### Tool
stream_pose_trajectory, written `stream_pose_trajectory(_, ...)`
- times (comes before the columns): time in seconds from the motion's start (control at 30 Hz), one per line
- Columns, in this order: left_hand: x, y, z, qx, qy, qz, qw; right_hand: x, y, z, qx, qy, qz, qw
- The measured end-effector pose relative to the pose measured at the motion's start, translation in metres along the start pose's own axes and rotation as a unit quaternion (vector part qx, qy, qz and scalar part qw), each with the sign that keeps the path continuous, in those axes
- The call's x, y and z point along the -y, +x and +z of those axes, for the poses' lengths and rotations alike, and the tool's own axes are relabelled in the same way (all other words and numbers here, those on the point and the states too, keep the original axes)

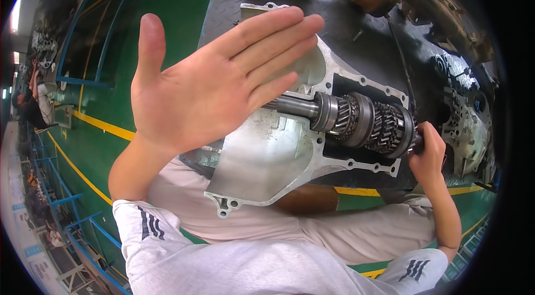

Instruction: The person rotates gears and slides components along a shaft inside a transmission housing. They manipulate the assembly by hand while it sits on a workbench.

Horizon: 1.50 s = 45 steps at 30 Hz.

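In the housing point(266, 155), left of the right hand point(428, 153), the shaft point(363, 120) is gripped by it endwise; the left hand point(195, 91) is held flat, empty; heavy, stiff, slick handling is expected; both ends are best grasped.

No words or numbers can be read; the left sleeve point(147, 222) and right sleeve point(419, 267) carry dark slanted bars point(144, 223) near their hems.

a steel gear shaft point(363, 120) lies lengthwise along the open cavity of a silvery metal casing point(271, 153).
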<state>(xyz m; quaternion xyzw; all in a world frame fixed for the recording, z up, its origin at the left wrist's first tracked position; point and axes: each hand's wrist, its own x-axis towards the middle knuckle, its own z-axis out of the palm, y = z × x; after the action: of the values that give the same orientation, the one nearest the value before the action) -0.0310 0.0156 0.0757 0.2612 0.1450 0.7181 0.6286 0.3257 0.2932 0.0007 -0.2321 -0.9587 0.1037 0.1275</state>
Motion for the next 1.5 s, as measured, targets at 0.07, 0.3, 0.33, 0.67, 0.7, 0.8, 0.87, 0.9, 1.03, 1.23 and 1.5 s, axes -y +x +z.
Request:
stream_pose_trajectory(0.07, -0.003, -0.001, -0.002, -0.019, -0.008, 0.008, 1.0, -0.001, 0.0, -0.003, -0.015, 0.034, -0.074, 0.997)
stream_pose_trajectory(0.3, 0.008, -0.011, 0.0, -0.045, 0.789, 0.024, 0.613, -0.002, -0.001, 0.002, -0.02, -0.039, -0.05, 0.998)
stream_pose_trajectory(0.33, 0.009, -0.011, 0.002, -0.031, 0.826, -0.011, 0.563, 0.0, 0.002, 0.004, -0.042, -0.054, -0.06, 0.996)
stream_pose_trajectory(0.67, 0.011, -0.011, -0.005, -0.06, 0.827, -0.007, 0.559, -0.009, 0.016, -0.013, 0.104, -0.05, -0.02, 0.993)
stream_pose_trajectory(0.7, 0.012, -0.011, -0.003, -0.059, 0.827, -0.006, 0.559, -0.007, 0.018, -0.016, 0.103, -0.05, -0.02, 0.993)
stream_pose_trajectory(0.8, 0.017, -0.012, 0.001, -0.073, 0.833, -0.051, 0.546, -0.002, 0.033, -0.029, 0.222, 0.028, 0.014, 0.974)
stream_pose_trajectory(0.87, 0.021, -0.009, 0.002, -0.077, 0.862, -0.058, 0.498, 0.0, 0.063, -0.045, 0.347, 0.069, 0.052, 0.934)
stream_pose_trajectory(0.9, 0.021, -0.009, 0.0, -0.074, 0.861, -0.056, 0.501, -0.001, 0.071, -0.049, 0.465, 0.108, 0.088, 0.874)
stream_pose_trajectory(1.03, 0.022, -0.008, 0.001, -0.11, 0.872, -0.086, 0.469, 0.008, 0.04, -0.035, 0.194, 0.079, 0.038, 0.977)
stream_pose_trajectory(1.23, 0.026, 0.003, -0.005, -0.14, 0.881, -0.117, 0.436, 0.013, -0.004, -0.02, 0.022, -0.044, -0.066, 0.997)
stream_pose_trajectory(1.5, 0.029, 0.003, -0.004, -0.147, 0.88, -0.097, 0.441, -0.016, 0.005, -0.001, 0.045, -0.078, -0.069, 0.994)
